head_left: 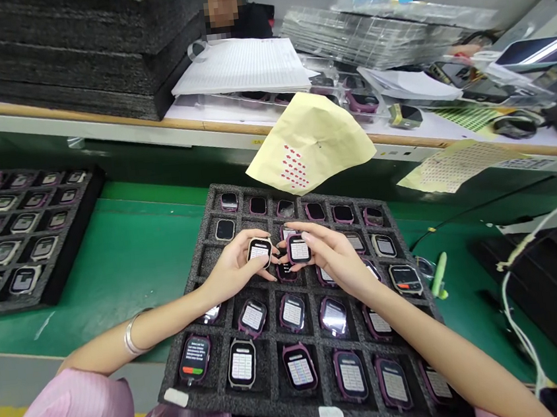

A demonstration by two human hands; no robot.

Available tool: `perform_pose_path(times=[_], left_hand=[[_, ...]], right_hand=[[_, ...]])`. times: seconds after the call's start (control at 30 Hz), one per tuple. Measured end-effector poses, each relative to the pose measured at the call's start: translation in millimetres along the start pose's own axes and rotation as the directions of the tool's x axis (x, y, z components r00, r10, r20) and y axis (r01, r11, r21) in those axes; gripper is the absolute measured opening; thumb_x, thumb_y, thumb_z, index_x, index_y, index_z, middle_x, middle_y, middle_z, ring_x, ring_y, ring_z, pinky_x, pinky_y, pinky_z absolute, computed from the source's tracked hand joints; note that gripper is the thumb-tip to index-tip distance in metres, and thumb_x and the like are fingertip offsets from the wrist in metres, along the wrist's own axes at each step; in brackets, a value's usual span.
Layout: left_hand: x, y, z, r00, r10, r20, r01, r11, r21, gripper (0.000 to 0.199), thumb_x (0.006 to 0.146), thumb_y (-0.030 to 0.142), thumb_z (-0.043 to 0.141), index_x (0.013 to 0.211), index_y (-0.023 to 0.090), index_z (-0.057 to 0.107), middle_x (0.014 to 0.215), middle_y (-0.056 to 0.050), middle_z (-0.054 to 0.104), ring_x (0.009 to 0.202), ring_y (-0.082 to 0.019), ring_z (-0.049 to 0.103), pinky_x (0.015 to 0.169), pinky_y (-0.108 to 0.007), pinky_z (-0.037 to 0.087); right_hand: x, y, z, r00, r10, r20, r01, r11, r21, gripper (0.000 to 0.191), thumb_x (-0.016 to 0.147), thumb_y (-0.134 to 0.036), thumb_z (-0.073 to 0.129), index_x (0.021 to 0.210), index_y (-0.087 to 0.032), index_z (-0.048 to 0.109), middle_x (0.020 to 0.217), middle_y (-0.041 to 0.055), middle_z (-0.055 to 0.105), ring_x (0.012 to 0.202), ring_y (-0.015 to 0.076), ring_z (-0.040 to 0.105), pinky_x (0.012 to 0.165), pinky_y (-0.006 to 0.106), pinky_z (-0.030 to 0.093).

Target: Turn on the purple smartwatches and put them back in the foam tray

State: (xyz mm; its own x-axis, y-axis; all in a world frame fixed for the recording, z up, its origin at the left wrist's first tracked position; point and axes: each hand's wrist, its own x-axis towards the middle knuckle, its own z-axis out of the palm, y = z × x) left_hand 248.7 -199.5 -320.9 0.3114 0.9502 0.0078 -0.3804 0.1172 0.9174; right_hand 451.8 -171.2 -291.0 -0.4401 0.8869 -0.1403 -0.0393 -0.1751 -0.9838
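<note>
My left hand [241, 259] grips a silver-framed watch [260, 253], its lit screen facing up with the thumb on it. Just to the right, my right hand [336, 254] has its fingers around a purple-framed watch [299, 249] that also shows a lit white list. The two watches are held side by side, a small gap apart, over a dark foam tray [275, 384]. Several watches lie in the tray's compartments, some with lit screens, others dark. One at the front left [195, 358] shows red and green buttons. My hands and forearms hide some compartments.
Another foam tray [76, 246] of watches lies at the left. Black foam blocks [142, 50] are stacked on the shelf, beside papers [243, 66] and plastic trays. Yellow sheets [309, 142] hang over the shelf edge. White cables [510, 303] run down the right. A person [256, 22] is behind.
</note>
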Motion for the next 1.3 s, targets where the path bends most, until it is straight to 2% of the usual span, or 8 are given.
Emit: perform_pose_path(times=[0.23, 0.37, 0.43, 0.6, 0.77, 0.93, 1.13, 1.3], left_hand=[[-2, -7, -0.5, 0.998, 0.007, 0.055, -0.008, 1.000, 0.017, 0.057, 0.072, 0.012, 0.071, 0.120, 0.021, 0.043, 0.106, -0.008, 0.059, 0.097, -0.020, 0.062, 0.076, -0.034, 0.060], [-6, -4, -2.8, 0.996, 0.004, 0.089, -0.028, 0.964, 0.264, 0.055, 0.078, 0.019, 0.066, 0.127, 0.022, 0.041, 0.110, -0.009, 0.059, 0.100, -0.023, 0.063, 0.075, -0.035, 0.059], [-9, 1, -6.7, 0.992, 0.065, 0.105, -0.110, 0.851, 0.514, 0.051, 0.080, 0.025, 0.065, 0.126, 0.023, 0.044, 0.109, -0.009, 0.061, 0.094, -0.023, 0.064, 0.075, -0.037, 0.057], [-9, 9, -26.2, 0.957, 0.177, 0.229, -0.275, 0.317, 0.908, 0.042, 0.079, 0.036, 0.068, 0.116, 0.020, 0.056, 0.106, -0.011, 0.062, 0.100, -0.031, 0.056, 0.087, -0.046, 0.044], [-5, 18, -40.1, 0.943, 0.154, 0.296, -0.309, 0.069, 0.948, 0.054, 0.079, 0.056, 0.062, 0.114, 0.015, 0.058, 0.109, -0.013, 0.058, 0.100, -0.030, 0.051, 0.082, -0.042, 0.040], [7, 29, -39.6, 0.972, 0.234, 0.029, 0.027, -0.231, 0.973, 0.036, 0.096, 0.037, 0.040, 0.100, 0.008, 0.061, 0.097, -0.018, 0.062, 0.095, -0.032, 0.052, 0.078, -0.042, 0.038], [30, 20, -52.2, 0.969, 0.231, -0.083, 0.116, -0.133, 0.984, 0.026, 0.092, 0.027, 0.050, 0.092, 0.003, 0.061, 0.090, -0.021, 0.063, 0.088, -0.033, 0.057, 0.074, -0.042, 0.042], [26, 23, -63.8, 0.970, 0.242, -0.040, 0.023, 0.076, 0.997, 0.024, 0.090, 0.036, 0.054, 0.078, 0.015, 0.059, 0.082, -0.006, 0.060, 0.080, -0.021, 0.058, 0.072, -0.031, 0.046]], right_hand=[[17, 11, -7, 0.990, -0.069, 0.120, 0.097, 0.963, -0.251, 0.064, 0.076, -0.026, 0.073, 0.133, -0.019, 0.045, 0.110, 0.0094, 0.065, 0.098, 0.0244, 0.066, 0.088, 0.042, 0.055], [44, 14, -1, 0.952, -0.261, 0.161, 0.301, 0.687, -0.661, 0.050, 0.078, -0.025, 0.067, 0.125, -0.018, 0.055, 0.107, 0.0105, 0.061, 0.093, 0.0269, 0.062, 0.083, 0.045, 0.052], [58, 13, 3, 0.912, -0.323, 0.254, 0.393, 0.509, -0.766, 0.046, 0.078, -0.026, 0.067, 0.122, -0.017, 0.059, 0.107, 0.0114, 0.057, 0.099, 0.0294, 0.056, 0.088, 0.047, 0.048], [85, 0, 7, 0.835, -0.217, 0.505, 0.545, 0.197, -0.815, 0.052, 0.082, -0.039, 0.068, 0.125, -0.012, 0.060, 0.106, 0.0140, 0.056, 0.098, 0.0299, 0.052, 0.089, 0.047, 0.046], [119, -12, 15, 0.836, -0.221, 0.502, 0.545, 0.232, -0.806, 0.031, 0.097, -0.024, 0.047, 0.123, -0.015, 0.059, 0.118, 0.0116, 0.060, 0.109, 0.0246, 0.053, 0.098, 0.039, 0.040], [156, 2, 44, 0.900, -0.254, 0.353, 0.415, 0.254, -0.874, 0.020, 0.091, -0.020, 0.059, 0.108, -0.011, 0.065, 0.101, 0.0140, 0.065, 0.099, 0.0266, 0.058, 0.091, 0.039, 0.042], [176, 18, 64, 0.950, -0.295, 0.105, 0.230, 0.429, -0.874, 0.026, 0.079, -0.023, 0.074, 0.097, -0.008, 0.064, 0.080, 0.0082, 0.062, 0.077, 0.0236, 0.060, 0.071, 0.035, 0.046], [167, 7, 59, 0.925, -0.308, 0.221, 0.371, 0.619, -0.692, 0.011, 0.080, -0.023, 0.071, 0.080, -0.013, 0.067, 0.080, 0.0048, 0.065, 0.080, 0.0201, 0.062, 0.070, 0.031, 0.049]])
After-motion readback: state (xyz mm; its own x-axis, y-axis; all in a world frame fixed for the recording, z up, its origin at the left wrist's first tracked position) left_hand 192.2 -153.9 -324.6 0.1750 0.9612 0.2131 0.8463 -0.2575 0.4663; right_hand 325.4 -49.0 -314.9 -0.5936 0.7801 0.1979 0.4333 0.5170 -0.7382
